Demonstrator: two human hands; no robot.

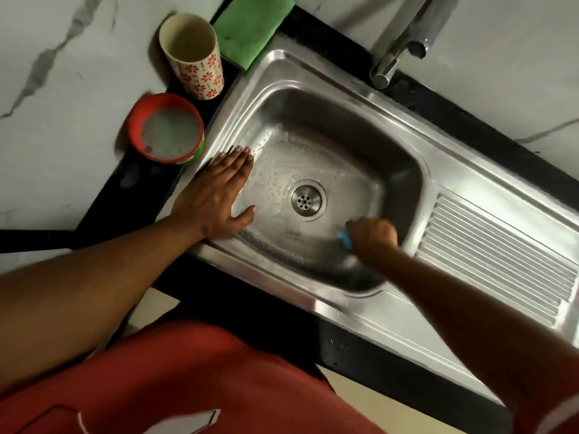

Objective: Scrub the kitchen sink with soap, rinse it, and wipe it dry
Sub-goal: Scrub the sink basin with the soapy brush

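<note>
- Black countertop [142, 186] below a pale marbled wall [62, 98] holds a steel sink [344, 311], wet and sudsy around its drain [304, 200].
- Left hand [216, 195] lies flat with straight fingers on the sink's edge left of the drain, holding nothing.
- Right hand [372, 233] curls round a blue scrubber [345, 240], down in the basin just right of the drain, on the near side.
- Red soap tub [134, 126], flowered cup [200, 73] and green cloth [250, 29] sit on the counter left of the drain and beyond it.

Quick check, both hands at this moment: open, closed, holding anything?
Left hand: open, flat on the sink rim.
Right hand: closed around a blue scrubber, down in the basin.
</note>
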